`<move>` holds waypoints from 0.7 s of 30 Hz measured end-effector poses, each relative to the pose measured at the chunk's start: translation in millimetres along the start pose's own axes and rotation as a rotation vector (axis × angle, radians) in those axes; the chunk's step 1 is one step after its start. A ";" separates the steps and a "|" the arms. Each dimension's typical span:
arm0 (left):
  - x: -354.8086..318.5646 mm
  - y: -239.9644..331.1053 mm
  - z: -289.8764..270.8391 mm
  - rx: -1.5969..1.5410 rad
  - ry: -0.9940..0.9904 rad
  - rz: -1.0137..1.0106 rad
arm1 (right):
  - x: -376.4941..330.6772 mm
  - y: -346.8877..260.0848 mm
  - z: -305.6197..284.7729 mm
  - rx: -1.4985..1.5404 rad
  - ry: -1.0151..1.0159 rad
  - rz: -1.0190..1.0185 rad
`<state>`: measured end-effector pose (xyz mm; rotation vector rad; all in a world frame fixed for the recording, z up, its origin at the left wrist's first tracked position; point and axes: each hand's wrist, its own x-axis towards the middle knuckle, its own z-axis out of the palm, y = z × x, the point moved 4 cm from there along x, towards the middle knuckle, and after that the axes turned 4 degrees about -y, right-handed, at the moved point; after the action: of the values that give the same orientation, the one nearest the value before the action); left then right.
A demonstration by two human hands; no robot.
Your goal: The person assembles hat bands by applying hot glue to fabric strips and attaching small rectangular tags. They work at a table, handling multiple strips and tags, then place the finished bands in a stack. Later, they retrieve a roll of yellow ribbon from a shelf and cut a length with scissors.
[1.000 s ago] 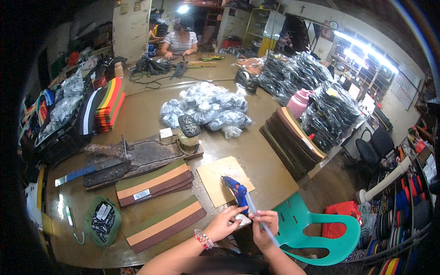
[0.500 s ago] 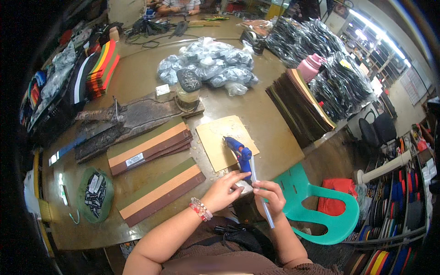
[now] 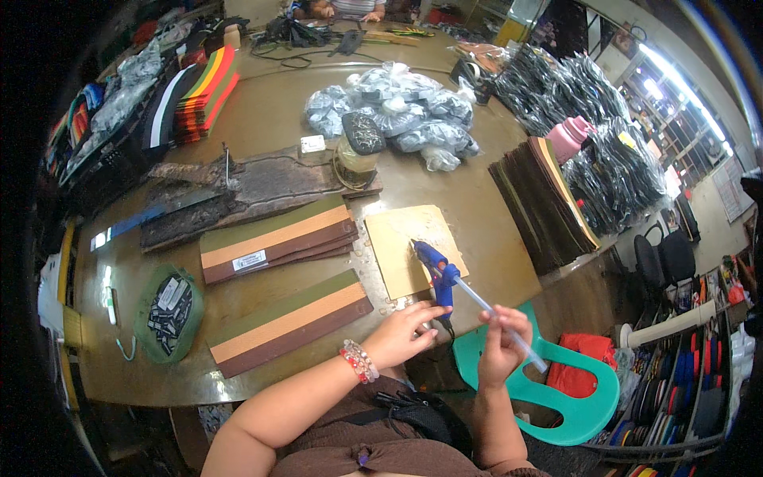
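A blue glue gun (image 3: 434, 270) lies across a tan board (image 3: 389, 250) at the table's near edge, its nozzle toward the far left. My left hand (image 3: 400, 335), with a beaded bracelet at the wrist, has its fingertips closed on the lower end of the gun's handle. Pinched between the fingers of my right hand (image 3: 502, 346) is a long translucent glue stick (image 3: 473, 294), its far end at the back of the gun. To the left lies a green, tan and brown striped panel (image 3: 290, 324). Behind it is a stack of similar panels (image 3: 278, 242), with a white label on top.
A green tub of small labels (image 3: 191, 318) stands at the left. Farther back are a dark wooden plank (image 3: 274, 179), a lidded jar (image 3: 358, 163) and bagged goods (image 3: 397, 103). Dark panels (image 3: 532, 195) are stacked at right, beyond a green chair (image 3: 584, 389).
My right hand has moved right, swinging the glue stick's near end outward from the gun. My left hand stays at the handle. The whole view has shifted slightly.
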<state>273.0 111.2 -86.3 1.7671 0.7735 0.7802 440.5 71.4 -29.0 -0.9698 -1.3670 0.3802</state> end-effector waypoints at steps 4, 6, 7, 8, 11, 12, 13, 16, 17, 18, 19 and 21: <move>-0.6 3.8 -0.6 0.039 0.030 0.054 | 4.6 11.4 -2.5 0.134 0.120 0.222; -1.0 2.4 -0.2 0.020 0.019 0.030 | 5.3 4.7 -1.4 0.065 0.058 0.156; -1.0 0.6 0.4 -0.010 0.002 -0.002 | 4.9 1.4 -2.0 -0.039 0.056 0.144; -1.3 -0.8 1.1 -0.046 -0.013 -0.020 | 5.4 -2.6 -1.6 -0.124 0.030 0.100; -1.0 0.0 0.4 0.082 0.012 0.041 | 7.1 -6.0 2.2 -0.237 -0.015 0.102; -0.8 0.1 0.4 0.107 0.020 0.057 | 8.2 -5.1 3.7 -0.251 -0.003 0.122; -0.6 0.2 0.3 0.131 0.029 0.073 | 9.8 -3.6 5.5 -0.226 0.009 0.141; -0.7 -2.5 1.1 0.151 0.007 0.065 | 13.2 1.3 10.3 -0.157 0.061 0.215; -0.5 -3.6 0.9 0.160 -0.002 0.060 | 14.6 3.2 12.1 -0.137 0.054 0.252; -0.9 -4.7 0.7 0.146 -0.010 0.058 | 15.7 5.4 13.9 -0.114 0.032 0.301; -1.0 -5.4 0.3 0.142 -0.009 0.061 | 17.4 5.1 15.0 -0.142 0.023 0.283; -1.8 -5.3 0.8 0.146 -0.007 0.079 | 18.3 7.9 18.1 -0.211 0.008 0.296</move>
<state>271.8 110.8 -91.8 1.9400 0.7765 0.7857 430.0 95.8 -24.9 -1.3543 -1.2748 0.4594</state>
